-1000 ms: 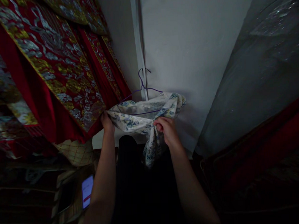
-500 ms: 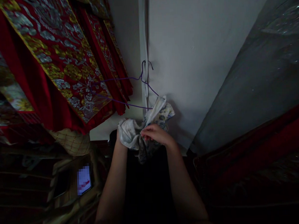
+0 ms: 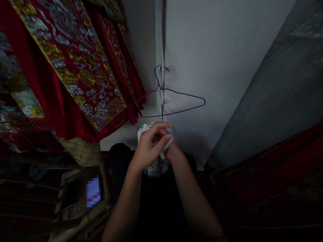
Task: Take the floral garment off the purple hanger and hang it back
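A crumpled white cloth with a blue-grey floral print [image 3: 156, 169] is bunched in front of me, low against the wall. My left hand [image 3: 153, 140] curls over its top, thumb and forefinger bent around a fold. Close against it, my right hand [image 3: 173, 148] grips the cloth from the right side, its fingers mostly hidden behind the fabric and the left hand. Just above both hands, a thin purple clothes hanger [image 3: 183, 111] hangs bare by its hook from a white strip on the wall, apart from the cloth.
Red embroidered fabric [image 3: 88, 77] hangs at the left, overlapping the hanger's left end. Below it stand a woven basket [image 3: 81, 152] and a wooden stand [image 3: 81, 215] bearing a lit phone [image 3: 93, 192]. Clear plastic sheeting [image 3: 271, 85] covers the right side.
The cloth has come off the hanger's right end, and the hanger has swung level. My left hand has moved right and up over the cloth, meeting my right hand.
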The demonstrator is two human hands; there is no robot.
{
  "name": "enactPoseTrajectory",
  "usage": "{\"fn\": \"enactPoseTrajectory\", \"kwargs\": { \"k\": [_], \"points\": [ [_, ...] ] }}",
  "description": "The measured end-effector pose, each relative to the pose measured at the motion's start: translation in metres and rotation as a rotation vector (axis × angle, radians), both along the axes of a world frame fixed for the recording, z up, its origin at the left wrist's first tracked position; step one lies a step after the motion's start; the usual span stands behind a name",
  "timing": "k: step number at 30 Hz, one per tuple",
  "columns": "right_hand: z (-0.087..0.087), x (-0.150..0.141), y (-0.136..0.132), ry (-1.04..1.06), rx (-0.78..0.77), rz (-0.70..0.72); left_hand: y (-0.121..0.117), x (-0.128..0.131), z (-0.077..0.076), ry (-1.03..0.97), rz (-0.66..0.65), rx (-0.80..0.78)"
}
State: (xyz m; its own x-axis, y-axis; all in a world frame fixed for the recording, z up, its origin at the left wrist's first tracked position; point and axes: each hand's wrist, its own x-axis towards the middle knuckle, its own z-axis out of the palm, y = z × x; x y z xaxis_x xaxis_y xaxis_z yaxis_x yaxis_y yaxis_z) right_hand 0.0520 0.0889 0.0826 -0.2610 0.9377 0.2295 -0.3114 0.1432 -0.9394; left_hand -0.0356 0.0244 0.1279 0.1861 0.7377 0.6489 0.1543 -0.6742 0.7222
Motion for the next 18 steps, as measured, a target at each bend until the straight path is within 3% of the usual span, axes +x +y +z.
{"fn": "enactPoseTrajectory", "kwargs": {
  "k": [2,4,7,10,14,18],
  "points": [
    [0.007,0.003,-0.005,0.182,-0.112,0.198,0.002,-0.009,0.001,0.017,0.057,0.062],
    [0.012,0.007,-0.010,0.265,-0.183,0.310,0.008,-0.018,0.000,0.033,0.047,0.061],
    [0.016,0.016,-0.018,0.225,-0.170,0.337,0.017,-0.031,-0.003,0.002,0.120,0.101],
    [0.019,0.030,-0.026,0.054,-0.115,0.382,0.029,-0.043,-0.013,-0.038,0.187,0.095],
    [0.024,0.041,-0.033,-0.100,-0.061,0.383,0.038,-0.051,-0.050,-0.043,0.008,-0.287],
    [0.027,0.049,-0.033,-0.027,-0.028,0.095,0.030,-0.049,-0.093,0.046,0.055,-0.465]
  ]
}}
